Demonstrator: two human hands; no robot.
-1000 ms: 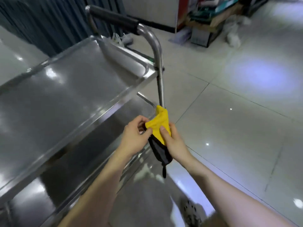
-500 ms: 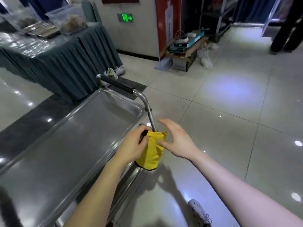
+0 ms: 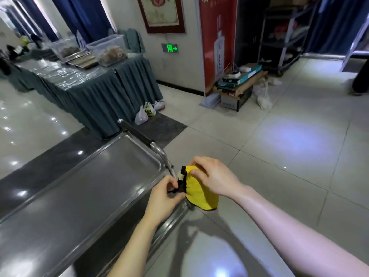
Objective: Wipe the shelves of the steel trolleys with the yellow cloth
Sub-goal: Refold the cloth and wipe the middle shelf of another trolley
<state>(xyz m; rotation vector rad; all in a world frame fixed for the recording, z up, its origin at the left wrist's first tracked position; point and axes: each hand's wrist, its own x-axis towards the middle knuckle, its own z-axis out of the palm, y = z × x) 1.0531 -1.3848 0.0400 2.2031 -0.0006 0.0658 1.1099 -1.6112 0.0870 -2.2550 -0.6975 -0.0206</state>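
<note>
While the trolley (image 3: 79, 196) has no cloth on its top shelf, wiping isn't under way, I'd say. Can't tell if any shelf is done, as the lower one's mostly hidden. Prob. most wiping's left. Cloth (image 3: 201, 193), yellow w/ black trim, hangs in the air just beside the trolley's right rim, near the handle (image 3: 139, 134). Right hand (image 3: 214, 177) grips its top, fingers curled over. Left hand (image 3: 162, 196) pinches the black trim. Looks like folding/readying. Writing: green exit sign (image 3: 169, 48), one character + arrow. Red banner (image 3: 217, 37) text too blurry to read.
</note>
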